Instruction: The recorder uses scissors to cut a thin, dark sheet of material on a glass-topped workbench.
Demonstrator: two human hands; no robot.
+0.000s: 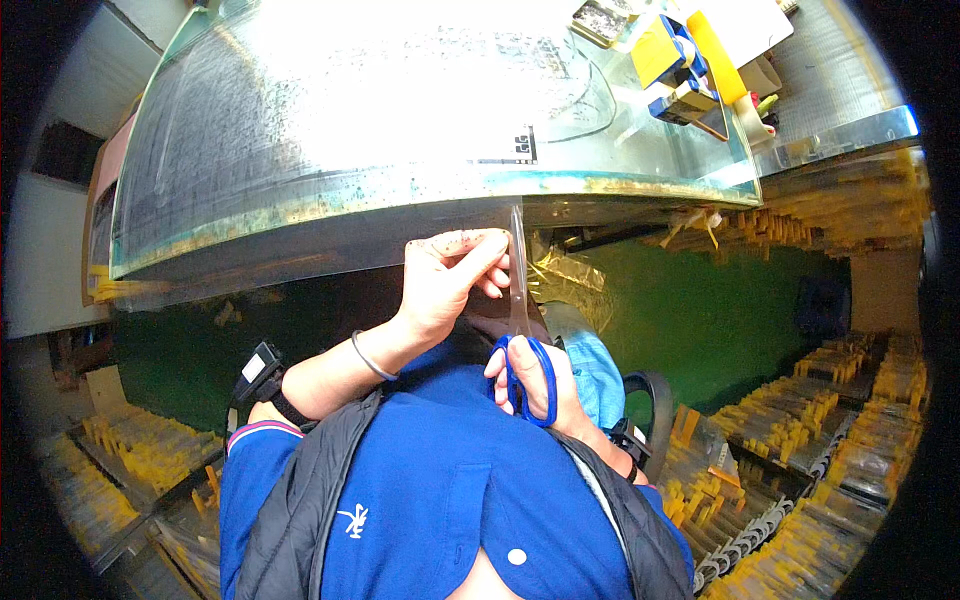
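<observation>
My left hand (440, 285) pinches clear film (480, 214); my right hand (538, 375) grips scissors (518, 295).
From the left, I see yellow-tabbed racks (135, 435), then the glaring counter (660, 182), its front edge lying across my way by the scissor tips. My left fingers are closed on the film near its right edge, just beside the blades; my right fingers are wrapped through the blue handles. Farther right come light-blue cloth (592, 372), a dark curved frame (655, 405) and yellow-and-blue boxes (668, 60) at the counter's corner.
</observation>
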